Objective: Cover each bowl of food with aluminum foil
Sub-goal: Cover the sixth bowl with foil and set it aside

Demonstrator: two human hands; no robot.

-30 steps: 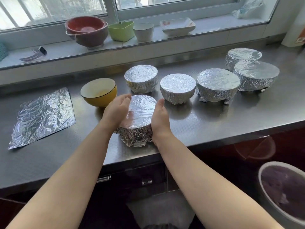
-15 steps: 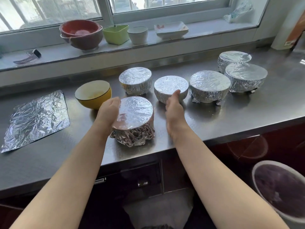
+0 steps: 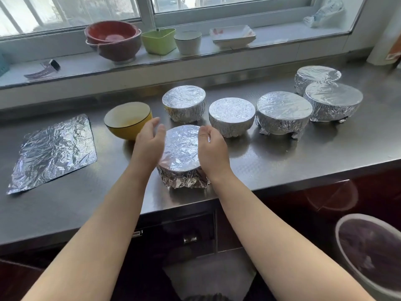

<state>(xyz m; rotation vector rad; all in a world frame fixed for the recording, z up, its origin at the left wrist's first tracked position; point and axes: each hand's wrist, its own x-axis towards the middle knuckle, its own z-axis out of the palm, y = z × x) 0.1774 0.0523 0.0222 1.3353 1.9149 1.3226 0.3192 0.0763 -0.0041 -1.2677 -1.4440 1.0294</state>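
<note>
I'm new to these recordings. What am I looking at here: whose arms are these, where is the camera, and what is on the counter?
There is no machine: a person works bare-handed, filmed by a camera worn on their head, looking down. The left hand and right hand flank a foil-covered bowl near the edge of the steel counter, fingers open, gripping nothing. Behind it stand five more foil-wrapped bowls, for instance this one. A yellow bowl is uncovered, and a loose foil sheet lies flat at the left. Spare dishes sit on the windowsill.
</note>
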